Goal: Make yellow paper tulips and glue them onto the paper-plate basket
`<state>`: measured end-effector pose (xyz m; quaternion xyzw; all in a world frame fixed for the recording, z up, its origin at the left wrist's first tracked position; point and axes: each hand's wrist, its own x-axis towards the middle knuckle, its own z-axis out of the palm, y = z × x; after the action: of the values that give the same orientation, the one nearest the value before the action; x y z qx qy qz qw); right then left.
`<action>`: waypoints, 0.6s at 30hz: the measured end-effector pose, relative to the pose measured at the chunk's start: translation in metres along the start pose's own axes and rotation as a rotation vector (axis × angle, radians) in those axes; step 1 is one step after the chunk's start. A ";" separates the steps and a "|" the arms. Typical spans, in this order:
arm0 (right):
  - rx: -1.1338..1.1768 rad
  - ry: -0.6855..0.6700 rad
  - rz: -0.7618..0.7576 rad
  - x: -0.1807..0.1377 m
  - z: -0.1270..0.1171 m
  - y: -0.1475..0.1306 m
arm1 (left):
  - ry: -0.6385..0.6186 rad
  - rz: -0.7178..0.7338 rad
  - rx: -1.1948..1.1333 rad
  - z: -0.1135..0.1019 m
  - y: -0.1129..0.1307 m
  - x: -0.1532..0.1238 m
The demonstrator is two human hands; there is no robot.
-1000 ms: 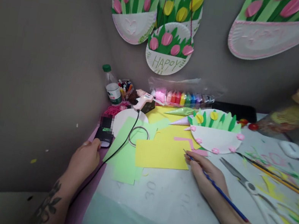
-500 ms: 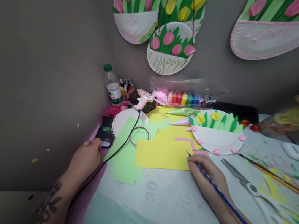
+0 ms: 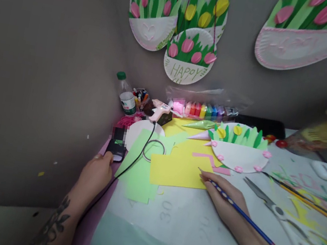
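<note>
My right hand [image 3: 225, 192] is closed around a blue pencil [image 3: 239, 210]. The pencil's tip points left, over the right part of a yellow sheet of paper [image 3: 178, 175]; whether it touches cannot be told. At the left edge of the table, my left hand [image 3: 98, 173] is closed, its thumb on the near corner of a dark phone [image 3: 117, 150]. The other fingers are mostly hidden. Under the yellow sheet lie light green sheets [image 3: 136, 187], with a ring-shaped roll [image 3: 144, 153] on top.
A pink glue gun [image 3: 160, 111] trails a black cord across the papers. Scissors [image 3: 277, 210] and paper scraps lie right of my right hand. Behind stand a decorated paper plate [image 3: 236, 157], a bottle [image 3: 127, 99] and packs of coloured clay [image 3: 203, 110]. Flower plates [image 3: 185, 72] hang on the wall.
The pencil tip has moved slightly left over the yellow sheet, with my right hand. The whole view has shifted a little; my left hand stays at the phone.
</note>
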<state>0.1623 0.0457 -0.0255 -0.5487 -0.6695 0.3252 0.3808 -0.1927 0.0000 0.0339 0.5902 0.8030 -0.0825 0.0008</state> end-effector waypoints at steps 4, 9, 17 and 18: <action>0.070 0.011 0.073 -0.002 -0.001 0.003 | -0.012 0.010 0.001 -0.003 0.002 0.000; 0.124 0.050 0.051 -0.006 -0.003 0.011 | -0.034 0.013 0.008 -0.006 0.004 0.001; 0.010 -0.038 0.030 -0.004 -0.004 0.011 | -0.008 0.024 0.021 -0.005 0.004 0.000; -0.007 -0.019 0.037 -0.003 -0.004 0.012 | -0.007 0.024 0.020 -0.005 0.003 0.000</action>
<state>0.1714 0.0449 -0.0340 -0.5591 -0.6640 0.3350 0.3663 -0.1892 0.0015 0.0380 0.5996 0.7949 -0.0926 -0.0014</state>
